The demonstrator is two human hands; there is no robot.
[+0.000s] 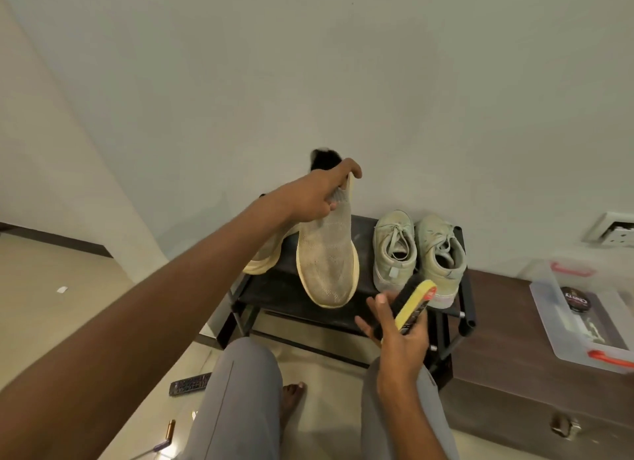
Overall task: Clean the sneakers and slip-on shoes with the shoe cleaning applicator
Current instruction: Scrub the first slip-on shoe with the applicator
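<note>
Right hand (394,326) gripping applicator (413,307), left hand (317,195) pinching slip-on shoe (326,257); polish tin (576,302) in clear box (549,326).

Left hand (317,194) grips a dangling slip-on shoe (327,264); right hand (399,336) holds the applicator (413,307).

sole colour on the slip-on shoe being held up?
Pale yellow, under a beige knit upper; the head view shows the slip-on shoe pinched by the left hand.
</note>
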